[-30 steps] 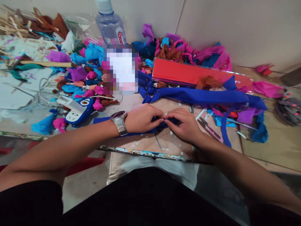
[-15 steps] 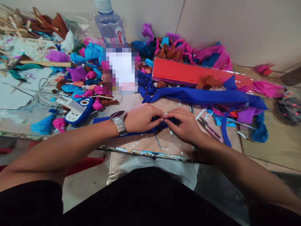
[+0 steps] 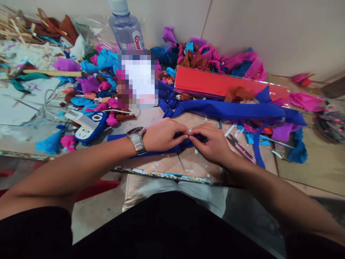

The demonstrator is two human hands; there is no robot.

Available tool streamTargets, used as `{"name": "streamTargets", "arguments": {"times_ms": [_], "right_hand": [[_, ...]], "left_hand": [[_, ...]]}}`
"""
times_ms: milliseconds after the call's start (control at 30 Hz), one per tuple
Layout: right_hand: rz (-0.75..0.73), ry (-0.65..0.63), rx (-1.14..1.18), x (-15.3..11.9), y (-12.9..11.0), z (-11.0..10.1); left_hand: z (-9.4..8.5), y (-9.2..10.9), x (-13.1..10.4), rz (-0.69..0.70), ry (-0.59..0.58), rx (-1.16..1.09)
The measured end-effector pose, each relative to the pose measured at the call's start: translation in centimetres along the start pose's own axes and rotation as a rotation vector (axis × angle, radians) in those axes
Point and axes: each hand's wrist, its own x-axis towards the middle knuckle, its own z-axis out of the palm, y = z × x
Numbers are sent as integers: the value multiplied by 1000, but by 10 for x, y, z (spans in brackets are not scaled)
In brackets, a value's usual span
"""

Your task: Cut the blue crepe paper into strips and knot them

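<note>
A dark blue cloth strip point(image 3: 118, 138) lies near the table's front edge and runs beneath my left hand point(image 3: 165, 134), which wears a metal watch at the wrist. Thumb and index finger of that hand pinch the gathered blue cloth. My right hand point(image 3: 208, 140) meets it fingertip to fingertip, pinching the same cloth from the right. The exact spot between the fingertips is too small to make out. Behind both hands stretches a wider blue cloth band point(image 3: 226, 110), knotted at its left end. Small pink-handled snips point(image 3: 241, 148) rest just right of my right hand.
Coloured cloth bundles point(image 3: 88, 84), a blue-white power strip point(image 3: 91, 127) and a cable are on the left. A plastic bottle point(image 3: 125, 28) stands behind a blurred rectangle. A red packet point(image 3: 215, 81) lies at the back. Cloth scraps and a cardboard sheet point(image 3: 309, 169) are at right.
</note>
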Motion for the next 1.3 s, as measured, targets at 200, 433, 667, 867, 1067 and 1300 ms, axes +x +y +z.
{"name": "streamTargets", "arguments": {"times_ms": [200,433,667,867,1067,1300], "right_hand": [[29,-39,11,0,-1,1],[21,-62,0,0,-1,1],[14,-81,-1,1,-2,1],[34,-82,6,0,-1,2],[30,-35,25,0,2,-1],[-18,-4,8,1,0,-2]], "left_hand": [[4,1,1,45,11,66],[6,1,0,65,24,110],[9,-1,0,130,35,208],[7,0,0,117,9,222],[1,-2,0,16,3,94],[-2,0,1,-3,-4,10]]}}
